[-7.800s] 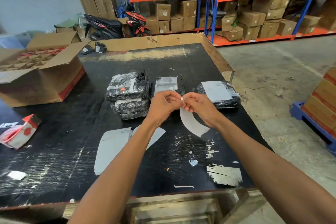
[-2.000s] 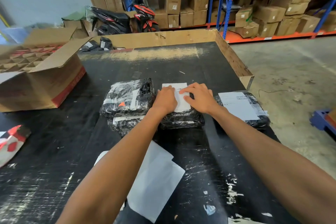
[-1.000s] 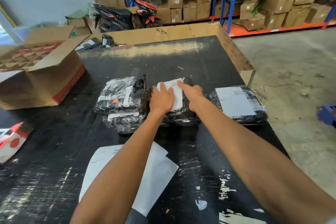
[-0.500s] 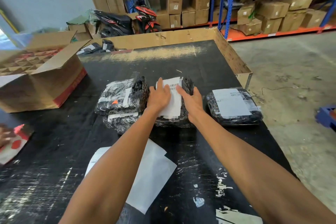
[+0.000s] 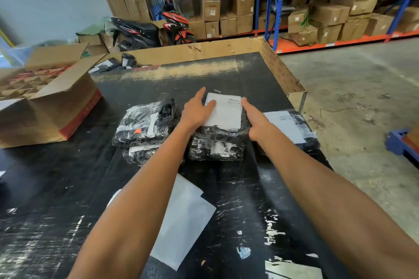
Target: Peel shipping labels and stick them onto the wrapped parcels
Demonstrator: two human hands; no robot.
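Both hands lie on the middle parcel, a black plastic-wrapped bundle in the row of parcels across the middle of the black table. The white shipping label now sits flat on the parcel's top. Half a second ago the left hand covered its left part; now more of the label shows, bare from its far edge to its near one.

The left hand rests at the label's left edge, fingers stretched out and open, pointing far — the thumb lies on the paper. The right hand has slid to the label's right edge, and its fingers press along the parcel's side; they look loosely spread, gripping nothing. A second ago that hand lay across the label's far part instead.

To the left, two stacked parcels lie touching the left forearm's line of sight, unchanged. To the right, a labelled parcel sits just beside the right wrist, as before. Near the person, white backing sheets lie on the table under the left forearm. An open cardboard box stands at the far left — where it stood earlier.
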